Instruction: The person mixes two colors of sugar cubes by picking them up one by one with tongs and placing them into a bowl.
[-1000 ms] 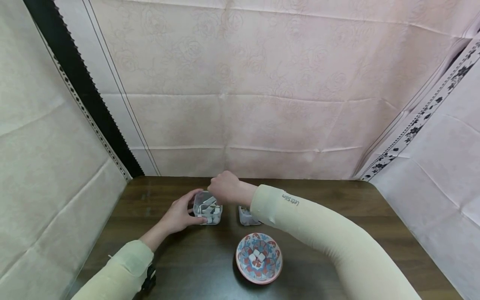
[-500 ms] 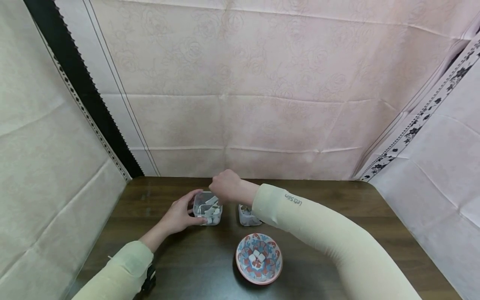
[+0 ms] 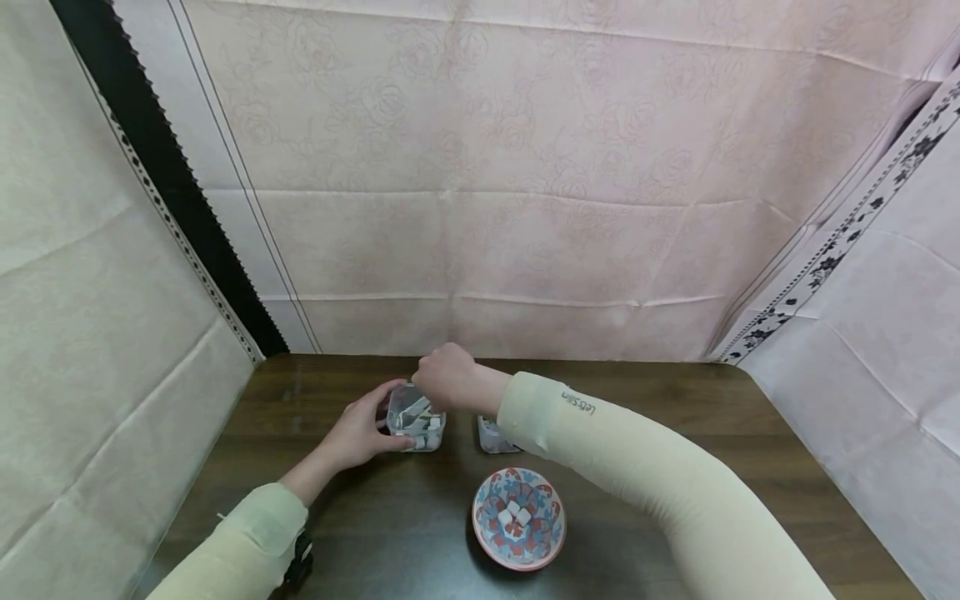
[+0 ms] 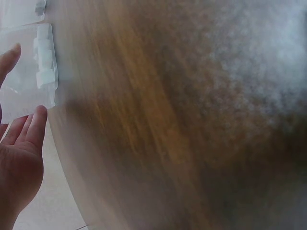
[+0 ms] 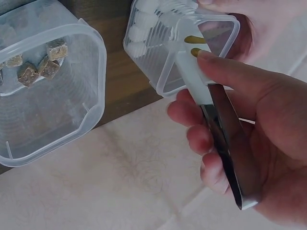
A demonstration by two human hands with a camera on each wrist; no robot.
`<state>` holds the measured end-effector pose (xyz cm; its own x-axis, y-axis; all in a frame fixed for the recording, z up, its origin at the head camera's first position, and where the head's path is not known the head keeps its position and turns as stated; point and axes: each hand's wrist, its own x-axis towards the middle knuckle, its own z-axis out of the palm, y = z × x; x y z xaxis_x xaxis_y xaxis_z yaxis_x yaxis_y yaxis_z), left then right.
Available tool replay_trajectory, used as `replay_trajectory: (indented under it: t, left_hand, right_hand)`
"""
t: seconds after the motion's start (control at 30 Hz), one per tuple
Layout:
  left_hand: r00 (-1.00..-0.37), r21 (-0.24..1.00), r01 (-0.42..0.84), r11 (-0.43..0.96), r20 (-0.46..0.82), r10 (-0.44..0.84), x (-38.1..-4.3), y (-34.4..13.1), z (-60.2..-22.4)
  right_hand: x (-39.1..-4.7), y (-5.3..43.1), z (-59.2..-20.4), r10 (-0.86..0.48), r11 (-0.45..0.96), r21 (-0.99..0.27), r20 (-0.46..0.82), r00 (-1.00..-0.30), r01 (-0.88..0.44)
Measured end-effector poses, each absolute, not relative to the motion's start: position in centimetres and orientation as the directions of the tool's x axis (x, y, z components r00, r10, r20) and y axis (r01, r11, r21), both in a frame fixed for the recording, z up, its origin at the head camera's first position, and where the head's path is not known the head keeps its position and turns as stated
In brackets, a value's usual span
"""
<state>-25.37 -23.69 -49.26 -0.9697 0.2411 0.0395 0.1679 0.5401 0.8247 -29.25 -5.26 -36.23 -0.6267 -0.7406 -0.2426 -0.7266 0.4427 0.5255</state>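
A clear plastic container (image 3: 426,447) with white cubes (image 5: 144,21) inside stands near the far edge of the table. My left hand (image 3: 362,427) holds it, with the thumb on its near side and the fingers on its far side. My right hand (image 3: 450,379) is over the container's right side, gripping metal tongs (image 5: 230,143) between thumb and fingers. In the right wrist view, the tongs' pale ends reach into the container's opening. Cubes lie along one wall of this container in the left wrist view. Whether the tongs touch a cube cannot be told.
A second clear container (image 5: 93,115) with several brown cubes (image 5: 29,74) stands to the right, partly under my right forearm. A patterned bowl (image 3: 557,533) with a few white cubes (image 3: 513,512) sits nearer on the wooden table (image 3: 390,533). Cloth hangs behind the table.
My right hand shifts slightly right, then back left and down over the container. My left hand, both containers and the bowl stay in place.
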Motion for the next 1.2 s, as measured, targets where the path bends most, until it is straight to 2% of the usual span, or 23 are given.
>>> replay_trajectory:
  t: [0.2, 0.47, 0.77, 1.2]
  left_hand:
    - [-0.971, 0.821, 0.159, 0.548, 0.032, 0.235, -25.4, -23.6, -49.2]
    - [-0.971, 0.818, 0.162, 0.551, 0.032, 0.238, -25.4, -23.6, -49.2]
    - [-0.972, 0.819, 0.158, 0.551, 0.03, 0.234, -25.3, -23.6, -49.2]
    - [-0.968, 0.824, 0.18, 0.537, 0.051, 0.247, -25.3, -23.6, -49.3]
  right_hand:
    - [-29.5, -5.2, -36.5, -0.759, 0.438, 0.528, -0.218, -0.614, -0.728]
    - [-30.0, -4.9, -36.0, -0.746, 0.477, 0.506, -0.199, -0.635, -0.719]
    - [-29.4, -5.4, -35.8, -0.699, 0.516, 0.445, -0.274, -0.66, -0.732]
    - [-29.5, -6.3, -36.4, -0.662, 0.552, 0.406, -0.318, -0.679, -0.728]
